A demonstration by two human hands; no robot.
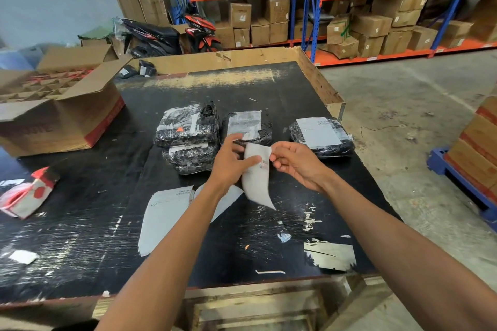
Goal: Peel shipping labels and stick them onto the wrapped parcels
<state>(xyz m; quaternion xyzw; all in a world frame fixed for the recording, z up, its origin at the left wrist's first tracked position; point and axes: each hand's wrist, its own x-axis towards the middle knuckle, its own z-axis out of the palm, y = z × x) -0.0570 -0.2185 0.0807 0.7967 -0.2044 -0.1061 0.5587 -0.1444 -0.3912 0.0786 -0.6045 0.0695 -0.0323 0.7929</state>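
Observation:
Both my hands hold a white shipping label above the black table. My left hand pinches its upper left part, and my right hand pinches its upper right edge; the lower end curls down freely. Behind my hands lie several black wrapped parcels: two stacked at the left, one in the middle partly hidden by my left hand, and one at the right. Each shows a white label on top. A sheet of white labels or backing paper lies flat under my left forearm.
An open cardboard box stands at the table's left. A red and white packet lies near the left edge. A cardboard wall rims the far side. Shelves of boxes and a motorbike stand behind; a blue pallet sits right.

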